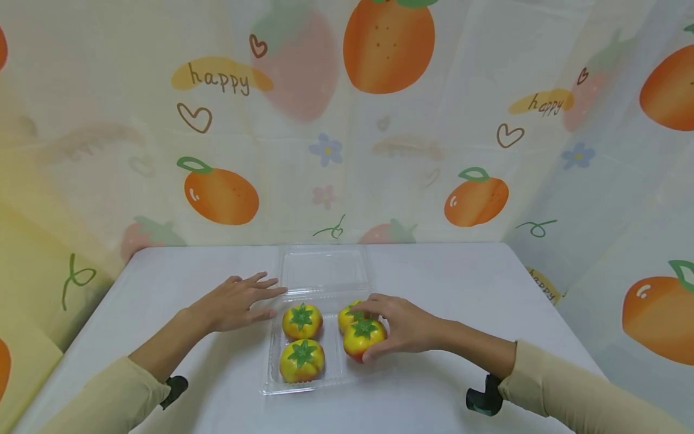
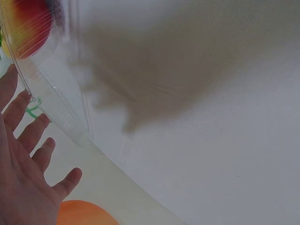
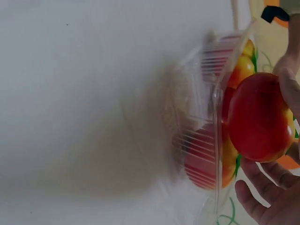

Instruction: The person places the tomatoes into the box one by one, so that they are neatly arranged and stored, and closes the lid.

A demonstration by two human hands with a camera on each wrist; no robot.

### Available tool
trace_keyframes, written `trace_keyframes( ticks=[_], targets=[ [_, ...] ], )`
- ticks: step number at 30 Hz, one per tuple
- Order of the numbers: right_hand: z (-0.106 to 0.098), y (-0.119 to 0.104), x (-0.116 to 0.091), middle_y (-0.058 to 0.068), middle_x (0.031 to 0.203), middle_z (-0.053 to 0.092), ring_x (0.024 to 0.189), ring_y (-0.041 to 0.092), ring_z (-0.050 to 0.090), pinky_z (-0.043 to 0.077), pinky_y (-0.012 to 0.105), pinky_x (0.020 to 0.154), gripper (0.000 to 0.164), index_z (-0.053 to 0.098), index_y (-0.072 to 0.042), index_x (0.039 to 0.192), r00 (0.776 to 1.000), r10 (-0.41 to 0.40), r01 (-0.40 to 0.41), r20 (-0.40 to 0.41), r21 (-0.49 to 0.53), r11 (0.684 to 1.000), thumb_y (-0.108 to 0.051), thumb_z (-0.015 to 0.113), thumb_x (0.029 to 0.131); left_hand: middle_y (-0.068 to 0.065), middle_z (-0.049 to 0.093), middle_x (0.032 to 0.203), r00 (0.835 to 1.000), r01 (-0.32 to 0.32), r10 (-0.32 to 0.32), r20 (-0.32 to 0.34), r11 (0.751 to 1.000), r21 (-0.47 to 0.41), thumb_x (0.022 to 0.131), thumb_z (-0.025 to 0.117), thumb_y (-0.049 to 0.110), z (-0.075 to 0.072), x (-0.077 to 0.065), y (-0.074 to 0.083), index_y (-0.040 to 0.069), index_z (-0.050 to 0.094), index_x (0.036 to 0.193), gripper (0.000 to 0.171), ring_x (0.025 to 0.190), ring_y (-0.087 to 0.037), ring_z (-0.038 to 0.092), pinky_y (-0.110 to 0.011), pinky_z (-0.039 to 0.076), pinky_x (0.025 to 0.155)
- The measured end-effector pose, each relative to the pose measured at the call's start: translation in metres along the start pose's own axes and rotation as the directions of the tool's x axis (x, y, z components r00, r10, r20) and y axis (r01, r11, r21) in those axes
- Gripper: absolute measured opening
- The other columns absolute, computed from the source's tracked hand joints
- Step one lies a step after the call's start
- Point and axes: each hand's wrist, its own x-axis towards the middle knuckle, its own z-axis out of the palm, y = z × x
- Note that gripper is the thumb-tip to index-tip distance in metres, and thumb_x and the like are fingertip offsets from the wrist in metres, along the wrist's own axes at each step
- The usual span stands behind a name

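Printed cloth [image 1: 466, 60] with oranges, strawberries and flowers hung behind a white worktop [image 1: 444, 271], where a clear plastic box [image 1: 293, 390] lay with its lid [image 1: 325, 271] folded back on the far side, presumably to leave the tray uncovered. A rear left fruit [image 1: 302, 321] and a front left fruit [image 1: 302, 361], both yellow and red, sat in the tray with their green leafy tops upward, likely because that was their steadiest way to rest. A rear right fruit [image 1: 345, 316] was partly hidden by the person's right hand [image 1: 409, 325], which pinched a fourth fruit [image 1: 363, 340] between thumb and fingers over the front right of the tray. Gripping it by its sides probably left the underside free; the right wrist view showed that red underside above the rim. The left hand [image 1: 241, 301] was spread just beside the box's left edge, perhaps to steady it, though whether it touched could not be told. On the cloth, yellow patches [image 1: 222, 77] bore the handwritten word "happy"; no brand or label could be read on the fruit or box.
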Motion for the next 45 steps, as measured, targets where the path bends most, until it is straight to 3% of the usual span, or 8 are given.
trace_keyframes(
  ticks=[6,12,21,30,39,45],
  targets=[
    [0.006,-0.001,-0.002,-0.006,0.127,0.056,0.111,0.013,0.051,0.047,0.040,0.098,0.072,0.059,-0.023,0.136,0.998,0.045,-0.042,0.044,-0.057,0.997,-0.056,0.080,0.076,-0.014,0.052,0.146,1.000,-0.011,0.011,-0.009,1.000,0.003,0.098,0.057,0.046,0.001,0.001,-0.001,0.018,0.057,0.142,0.053,0.140,-0.044,0.037,-0.071,0.034,0.103],
    [0.012,0.003,-0.001,-0.004,0.132,0.057,0.116,0.016,0.050,0.042,0.044,0.100,0.071,0.059,-0.024,0.135,0.998,0.057,-0.054,0.037,-0.085,0.995,-0.059,0.079,0.076,-0.014,0.052,0.146,1.000,-0.013,0.013,-0.011,1.000,0.002,0.098,0.057,0.046,0.001,0.001,-0.001,0.018,0.056,0.143,0.053,0.140,-0.044,0.037,-0.071,0.034,0.103],
    [0.018,0.006,-0.001,-0.006,0.126,0.060,0.116,0.011,0.053,0.038,0.043,0.103,0.069,0.062,-0.023,0.131,0.999,0.018,-0.014,0.031,-0.149,0.989,-0.062,0.077,0.076,-0.015,0.052,0.146,0.999,-0.028,0.028,-0.017,1.000,0.004,0.098,0.058,0.045,-0.001,0.002,0.000,0.017,0.057,0.142,0.053,0.140,-0.044,0.038,-0.070,0.035,0.102],
    [0.019,0.011,-0.003,-0.010,0.124,0.061,0.116,0.009,0.053,0.038,0.043,0.102,0.064,0.064,-0.024,0.130,0.999,-0.029,0.033,0.029,-0.147,0.989,-0.061,0.075,0.079,-0.015,0.052,0.146,1.000,-0.026,0.026,-0.017,1.000,-0.001,0.097,0.058,0.045,-0.003,0.002,0.002,0.018,0.056,0.143,0.053,0.140,-0.044,0.038,-0.070,0.036,0.102],
    [0.017,0.014,-0.003,-0.015,0.118,0.064,0.102,0.001,0.058,0.036,0.049,0.107,0.049,0.066,-0.020,0.125,0.996,-0.052,0.064,0.076,-0.154,0.986,-0.042,0.080,0.084,-0.014,0.052,0.146,1.000,-0.016,0.016,-0.011,1.000,-0.008,0.097,0.058,0.045,-0.003,0.000,0.002,0.017,0.057,0.142,0.053,0.140,-0.045,0.037,-0.071,0.035,0.103],
    [0.018,0.013,-0.002,-0.015,0.114,0.066,0.097,0.001,0.059,0.036,0.050,0.108,0.049,0.067,-0.021,0.124,0.995,-0.041,0.057,0.088,-0.192,0.980,-0.042,0.081,0.082,-0.014,0.053,0.146,1.000,-0.013,0.013,-0.008,1.000,0.001,0.097,0.058,0.046,-0.002,-0.001,0.001,0.018,0.056,0.143,0.053,0.140,-0.044,0.038,-0.070,0.035,0.103]
  ],
)
